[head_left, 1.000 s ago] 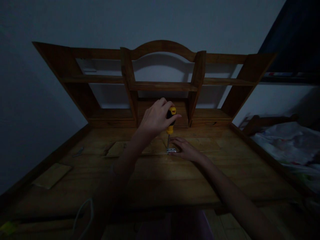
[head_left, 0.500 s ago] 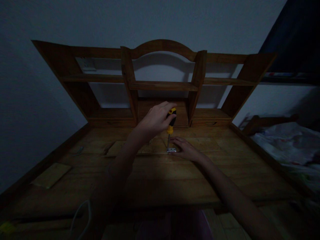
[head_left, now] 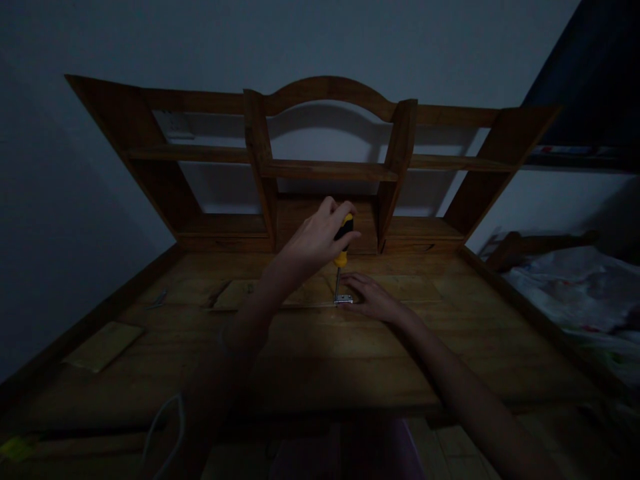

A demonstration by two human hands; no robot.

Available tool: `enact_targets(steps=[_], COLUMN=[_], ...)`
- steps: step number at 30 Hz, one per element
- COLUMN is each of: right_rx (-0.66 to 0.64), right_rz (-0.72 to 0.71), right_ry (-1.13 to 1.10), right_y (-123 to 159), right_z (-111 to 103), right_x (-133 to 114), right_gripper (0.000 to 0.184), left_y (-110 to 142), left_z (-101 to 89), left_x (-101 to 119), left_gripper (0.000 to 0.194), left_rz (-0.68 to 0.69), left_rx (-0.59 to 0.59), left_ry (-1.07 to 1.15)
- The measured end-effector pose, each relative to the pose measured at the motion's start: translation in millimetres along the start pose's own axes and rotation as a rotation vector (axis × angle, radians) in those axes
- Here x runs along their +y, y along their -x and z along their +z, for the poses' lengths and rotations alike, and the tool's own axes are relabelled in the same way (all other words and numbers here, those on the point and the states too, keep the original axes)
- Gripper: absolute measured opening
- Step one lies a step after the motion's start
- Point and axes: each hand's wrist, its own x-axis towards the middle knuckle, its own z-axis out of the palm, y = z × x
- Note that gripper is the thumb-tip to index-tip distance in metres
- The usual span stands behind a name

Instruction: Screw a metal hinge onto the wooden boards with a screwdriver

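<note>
My left hand (head_left: 317,235) is wrapped round the yellow and black handle of a screwdriver (head_left: 341,259). The shaft points almost straight down, its tip at the left end of a small silver metal hinge (head_left: 345,299). That hinge lies at the near edge of a thin wooden board (head_left: 300,296) on the desk. From the right, my right hand (head_left: 374,300) steadies the hinge, thumb at its near right end and fingers curved over the board behind it. The exact contact of the fingertips is hard to see in the dim light.
A wooden shelf unit (head_left: 330,172) stands along the back of the wooden desk (head_left: 320,360). On the left lie a flat wooden piece (head_left: 105,346) and a small metal item (head_left: 159,299). Plastic bags (head_left: 575,283) are piled beyond the desk's right edge.
My left fingers closed further round the screwdriver handle, then loosened and lifted again at its top. The screwdriver tip, the hinge and my right hand stay in place.
</note>
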Motion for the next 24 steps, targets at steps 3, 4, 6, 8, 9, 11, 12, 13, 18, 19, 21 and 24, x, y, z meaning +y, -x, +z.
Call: enact_targets(steps=[3, 4, 6, 8, 9, 11, 12, 13, 18, 19, 21, 24], right_rx=[-0.002, -0.002, 0.003, 0.005, 0.003, 0.000, 0.000, 0.003, 0.003, 0.002, 0.003, 0.008], right_rz=[-0.003, -0.012, -0.020, -0.017, -0.013, -0.011, -0.011, -0.011, -0.005, -0.005, -0.010, -0.012], right_ry=[-0.007, -0.014, -0.022, -0.022, -0.018, -0.009, -0.006, -0.005, -0.009, -0.008, -0.009, -0.016], right_y=[-0.3, -0.6, -1.0, -1.2, -1.2, -1.1, -1.0, -1.0, -0.8, -0.8, -0.8, -0.6], right_z=[-1.1, -1.5, -2.3, -2.6, -2.6, -2.1, -1.7, -1.3, -0.5, -0.6, -1.1, -1.5], right_x=[-1.7, -2.4, -3.4, -3.6, -3.4, -2.6, -2.1, -1.5, -0.2, -0.4, -1.0, -1.7], right_gripper=[0.060, 0.060, 0.059, 0.059, 0.058, 0.058, 0.058, 0.058, 0.060, 0.060, 0.060, 0.060], left_y=[-0.3, -0.4, -0.5, -0.3, -0.1, 0.7, 1.1, 1.5, 2.2, 2.1, 1.7, 0.3], left_z=[-1.6, -1.9, -2.3, -3.0, -3.6, -5.3, -6.3, -7.0, -4.0, -2.3, 1.2, 5.5], left_x=[0.6, 0.5, -0.2, -1.3, -1.9, -2.4, -2.3, -1.9, 3.2, 4.4, 6.2, 5.6], left_gripper=[0.035, 0.034, 0.035, 0.035, 0.036, 0.038, 0.039, 0.041, 0.042, 0.039, 0.038, 0.044], left_rz=[-0.012, -0.018, -0.025, -0.023, -0.017, 0.009, 0.028, 0.047, 0.056, 0.043, 0.015, -0.014], left_rx=[-0.003, -0.003, -0.005, -0.008, -0.013, -0.039, -0.057, -0.076, -0.084, -0.076, -0.055, -0.011], left_ry=[0.005, 0.004, 0.004, 0.012, 0.018, 0.029, 0.033, 0.036, 0.007, -0.010, -0.052, -0.100])
